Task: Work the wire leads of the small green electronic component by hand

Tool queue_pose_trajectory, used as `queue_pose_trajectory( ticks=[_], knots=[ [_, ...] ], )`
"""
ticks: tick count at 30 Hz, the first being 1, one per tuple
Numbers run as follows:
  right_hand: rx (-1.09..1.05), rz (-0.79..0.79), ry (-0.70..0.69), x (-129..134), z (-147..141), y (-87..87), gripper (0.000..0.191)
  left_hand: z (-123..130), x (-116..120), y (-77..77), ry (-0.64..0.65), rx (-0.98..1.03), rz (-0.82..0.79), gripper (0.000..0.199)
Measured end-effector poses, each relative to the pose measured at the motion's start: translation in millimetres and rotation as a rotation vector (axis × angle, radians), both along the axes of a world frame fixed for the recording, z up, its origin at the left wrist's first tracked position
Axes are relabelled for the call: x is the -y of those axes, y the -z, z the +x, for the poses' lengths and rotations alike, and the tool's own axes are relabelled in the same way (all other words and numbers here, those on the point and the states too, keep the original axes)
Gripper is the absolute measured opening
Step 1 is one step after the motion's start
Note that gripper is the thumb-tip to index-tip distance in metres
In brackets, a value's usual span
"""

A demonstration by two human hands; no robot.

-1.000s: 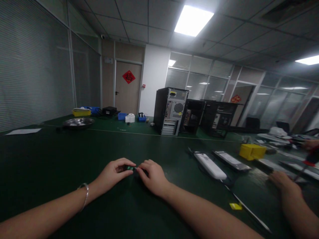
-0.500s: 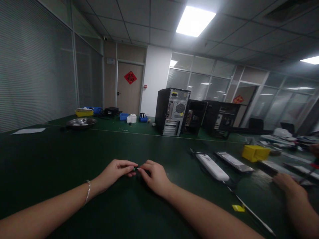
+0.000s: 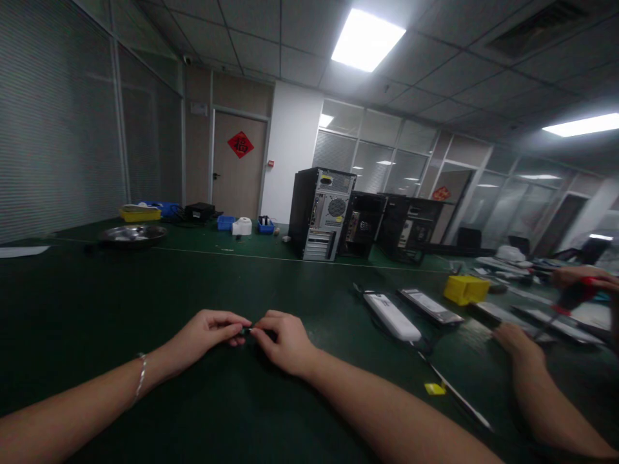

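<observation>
My left hand (image 3: 215, 327) is closed, with thumb and fingertips pinching a small green part (image 3: 245, 330) over the dark green table (image 3: 193, 277). Right beside it, my right hand (image 3: 284, 338) is closed too, its thumb and forefinger meeting at the other end of the same small part. The part is mostly hidden by the fingertips, and its details are too small to tell. A silver bracelet (image 3: 141, 377) is on my left wrist.
A white power strip (image 3: 393, 317), a hard drive (image 3: 430, 306) and a yellow bin (image 3: 467, 290) lie to the right. There a co-worker's hands hold a red screwdriver (image 3: 573, 293). Computer towers (image 3: 322, 216) stand behind; a metal dish (image 3: 133, 236) is at the back left.
The view has turned a little to the right, so things appear further left. My hands keep the same pinch. More of the co-worker's hands and the screwdriver now shows.
</observation>
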State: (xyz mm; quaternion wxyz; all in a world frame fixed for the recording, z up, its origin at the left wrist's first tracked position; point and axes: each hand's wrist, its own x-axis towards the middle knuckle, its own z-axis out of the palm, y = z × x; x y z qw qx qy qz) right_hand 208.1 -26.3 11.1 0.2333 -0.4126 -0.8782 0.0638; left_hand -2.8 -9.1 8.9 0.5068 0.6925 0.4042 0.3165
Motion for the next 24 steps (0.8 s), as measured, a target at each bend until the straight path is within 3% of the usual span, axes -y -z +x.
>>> queue_pose_trajectory(
  ticks=[5, 24],
  knots=[
    [-0.019, -0.014, -0.051, 1.1, 1.3, -2.3, 0.026, 1.8, 2.5, -2.6, -0.003, -0.005, -0.018, 0.032],
    [0.022, -0.007, -0.035, -0.5, -0.3, -0.9, 0.028, 2.2, 2.9, -1.4, -0.008, -0.004, 0.012, 0.035]
  ],
)
